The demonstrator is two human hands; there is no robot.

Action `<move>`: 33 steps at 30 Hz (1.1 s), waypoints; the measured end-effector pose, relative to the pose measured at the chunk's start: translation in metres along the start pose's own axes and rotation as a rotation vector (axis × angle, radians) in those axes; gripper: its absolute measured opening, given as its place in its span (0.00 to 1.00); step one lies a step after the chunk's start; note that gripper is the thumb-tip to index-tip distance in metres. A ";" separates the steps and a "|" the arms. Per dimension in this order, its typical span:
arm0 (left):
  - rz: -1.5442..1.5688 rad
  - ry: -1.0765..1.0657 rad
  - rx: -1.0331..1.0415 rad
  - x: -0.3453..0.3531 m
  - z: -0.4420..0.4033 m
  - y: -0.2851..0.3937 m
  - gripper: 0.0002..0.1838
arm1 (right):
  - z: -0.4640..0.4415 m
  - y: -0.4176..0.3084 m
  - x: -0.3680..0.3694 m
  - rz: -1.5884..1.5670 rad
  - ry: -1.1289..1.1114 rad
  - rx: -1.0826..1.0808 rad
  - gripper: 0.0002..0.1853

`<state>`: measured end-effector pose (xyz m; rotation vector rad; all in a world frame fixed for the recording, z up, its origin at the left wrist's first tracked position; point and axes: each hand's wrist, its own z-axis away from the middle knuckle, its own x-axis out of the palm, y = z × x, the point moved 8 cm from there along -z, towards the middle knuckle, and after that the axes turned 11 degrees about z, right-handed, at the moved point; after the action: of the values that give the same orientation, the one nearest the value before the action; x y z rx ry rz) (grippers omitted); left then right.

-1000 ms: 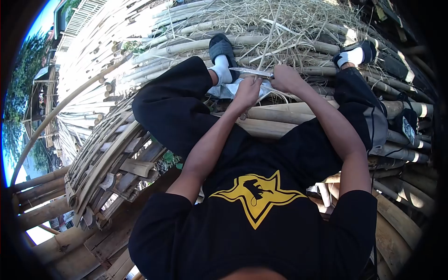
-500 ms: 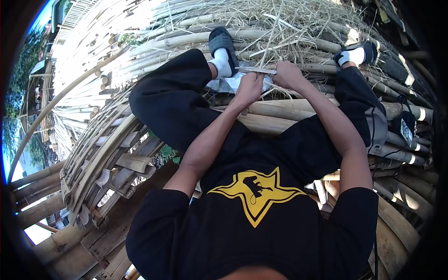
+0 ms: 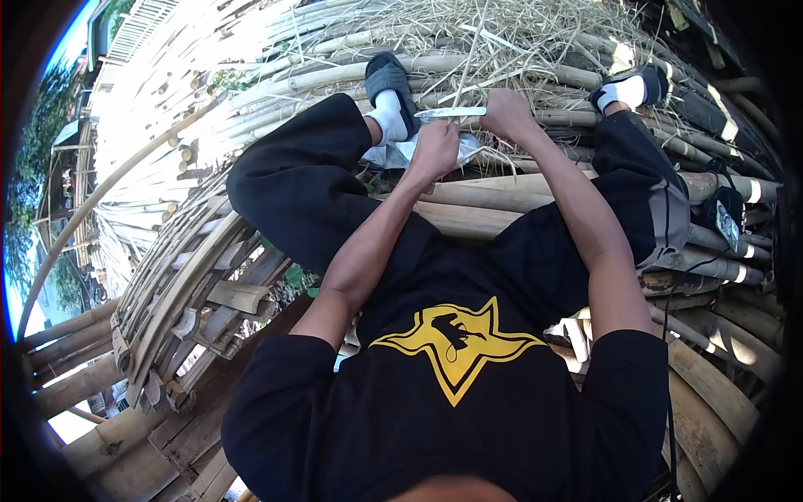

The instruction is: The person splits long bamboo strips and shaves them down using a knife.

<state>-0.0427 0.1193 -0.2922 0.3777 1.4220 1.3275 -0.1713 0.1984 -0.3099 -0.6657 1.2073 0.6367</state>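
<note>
My right hand [image 3: 508, 115] is closed on the handle of a knife [image 3: 452, 112], whose pale blade points left. My left hand [image 3: 437, 151] is just below the blade, its fingers pinched around a thin bamboo strip [image 3: 467, 69]. From that hand the strip runs up and away past the blade, which appears to lie across it. The knife's handle is hidden in my right fist. Beneath my hands, a crumpled light plastic sheet [image 3: 401, 154] lies near my left foot.
Split bamboo shavings [image 3: 535, 42] are heaped beyond my hands. Bamboo poles [image 3: 477, 205] lie under and between my legs. A stack of split bamboo [image 3: 188, 280] stands at my left. My sandalled feet [image 3: 391, 96] are set wide on either side, and a dark pouch [image 3: 723, 209] sits at far right.
Both hands have shifted slightly away from my body, the right one more. The knife has risen with it and its blade is now more level, tilting up to the right.
</note>
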 end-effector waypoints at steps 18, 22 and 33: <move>0.342 -0.114 -0.110 -0.003 0.016 -0.032 0.23 | -0.009 0.089 -0.014 -0.124 -0.018 0.486 0.18; 0.507 -0.118 -0.185 -0.001 0.025 -0.016 0.18 | -0.015 0.077 -0.005 -0.195 -0.115 0.443 0.19; 0.488 -0.197 -0.128 0.007 0.019 -0.019 0.20 | 0.009 0.055 -0.020 -0.227 -0.200 0.358 0.21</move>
<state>-0.0214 0.1284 -0.3076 0.7832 1.1097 1.7082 -0.2115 0.2391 -0.2951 -0.4175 1.0076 0.2787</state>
